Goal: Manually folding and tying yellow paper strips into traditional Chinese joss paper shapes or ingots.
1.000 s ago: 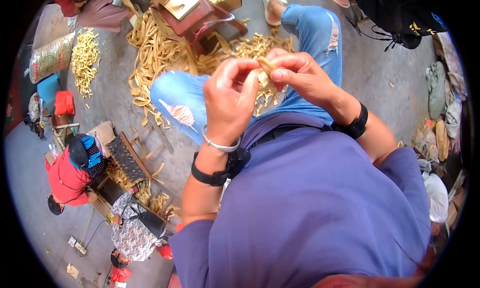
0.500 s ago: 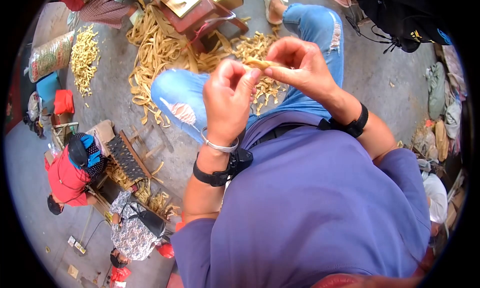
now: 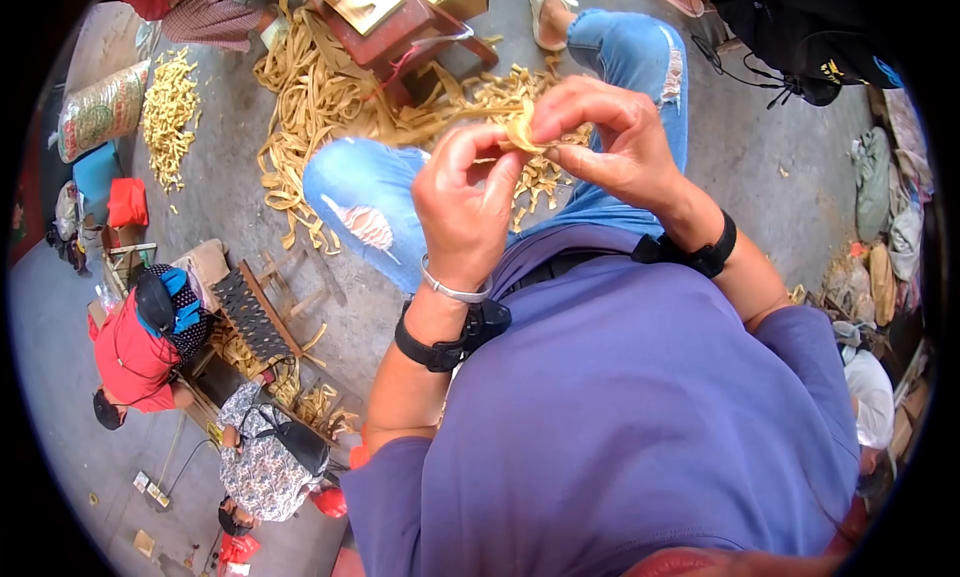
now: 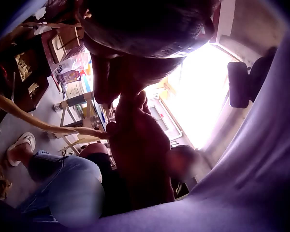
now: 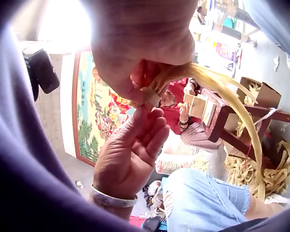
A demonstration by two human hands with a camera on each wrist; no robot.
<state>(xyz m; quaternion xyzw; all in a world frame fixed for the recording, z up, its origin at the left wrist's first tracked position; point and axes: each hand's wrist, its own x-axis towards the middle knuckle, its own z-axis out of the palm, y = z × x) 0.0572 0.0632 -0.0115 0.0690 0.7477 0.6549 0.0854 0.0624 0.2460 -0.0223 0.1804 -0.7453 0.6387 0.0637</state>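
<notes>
Above my lap, both hands meet over a soft yellowish strip (image 3: 519, 129). My left hand (image 3: 462, 209), with a silver bangle on its wrist, pinches the strip between thumb and fingertips. From the other side, my right hand (image 3: 612, 145) pinches the same strip, which bends upward between the two hands. In the right wrist view a long length of the strip (image 5: 246, 111) trails out from under the right hand and hangs down. The left wrist view is dark, but the strip (image 4: 43, 124) shows there, running to the fingers. The fold itself is partly hidden by fingers.
Short yellowish pieces (image 3: 540, 182) lie on the floor between my knees. Beyond is a heap of long strips (image 3: 310, 97) beside a red stool (image 3: 385, 47). Another pile of short pieces (image 3: 170, 117) lies far left, near a filled sack (image 3: 100, 112). Other people sit around.
Half a second ago the strip lay flatter across the fingertips; now it curves upward. My right fingers have shifted around it, and the left hand has moved slightly right.
</notes>
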